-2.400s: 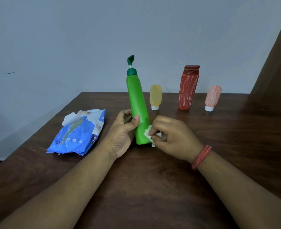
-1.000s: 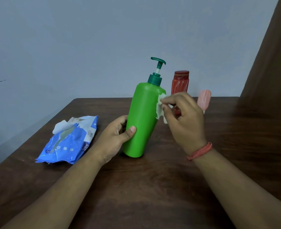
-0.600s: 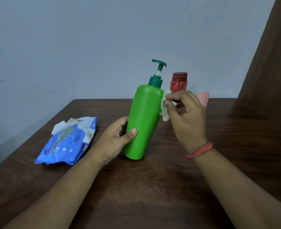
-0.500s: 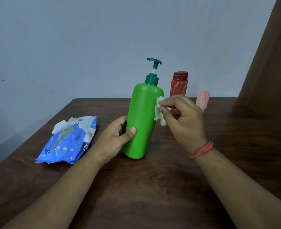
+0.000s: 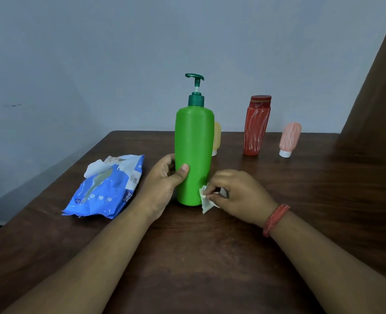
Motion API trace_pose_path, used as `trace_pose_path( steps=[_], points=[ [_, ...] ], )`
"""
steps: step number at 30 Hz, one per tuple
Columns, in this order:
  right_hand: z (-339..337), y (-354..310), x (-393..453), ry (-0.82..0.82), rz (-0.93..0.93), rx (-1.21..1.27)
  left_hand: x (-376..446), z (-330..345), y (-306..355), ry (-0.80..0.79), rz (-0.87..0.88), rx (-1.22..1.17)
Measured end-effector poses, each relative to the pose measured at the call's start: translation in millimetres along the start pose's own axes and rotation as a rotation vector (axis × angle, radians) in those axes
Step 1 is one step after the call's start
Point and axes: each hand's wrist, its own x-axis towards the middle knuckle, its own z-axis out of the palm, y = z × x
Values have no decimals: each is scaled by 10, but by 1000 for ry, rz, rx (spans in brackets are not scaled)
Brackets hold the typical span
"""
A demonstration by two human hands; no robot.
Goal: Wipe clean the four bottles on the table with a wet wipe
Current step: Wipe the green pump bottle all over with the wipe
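Green pump bottle (image 5: pixel 194 155) now set upright on the counter (image 5: pixel 210 257), no longer tilted; gripped low by left hand (image 5: pixel 165 184). Wet wipe (image 5: pixel 205 199), pinched in right hand (image 5: pixel 239 196) fingers (image 5: pixel 210 196), has been drawn from shoulder to base: first bottle judged nearly wiped, three untouched at the far side

Open wooden table (image 5: pixel 187 257) is being left at six o'clock of the green pump bottle (image 5: pixel 193 155). Nine o'clock is being blocked by the wet-wipe packet (image 5: pixel 107 189); the far edge is being lined by the yellow tube (image 5: pixel 217 138), red bottle (image 5: pixel 256 126) and pink tube (image 5: pixel 289 139), with gaps being left between the latter three.
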Motion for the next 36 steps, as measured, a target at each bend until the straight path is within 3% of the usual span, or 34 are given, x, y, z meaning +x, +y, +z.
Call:
trace_pose_path(
  steps=[9, 12, 16, 19, 24, 29, 33, 36],
  points=[
    [23, -189, 27, -4, -105, -154, -5, 31, 40, 53, -19, 15],
    [43, -226, 45, 39, -108, -182, 18, 90, 37, 176, -62, -26],
    [23, -177, 26, 257, 18, -127, 91, 77, 73, 415, -253, -354],
    [55, -238, 44, 309, 17, -118, 117, 42, 125, 497, -344, -550],
    [113, -339, 101, 252, -93, -285, 56, 164, 142, 381, -400, -603],
    [31, -330, 106, 428, -14, -346, 76, 197, 141, 377, -380, -616],
    [91, -384, 102, 355, -188, -412, 69, 214, 129, 386, -389, -587],
    [-17, -299, 120, 476, -57, -387, 77, 210, 137, 418, -357, -601]
  ],
)
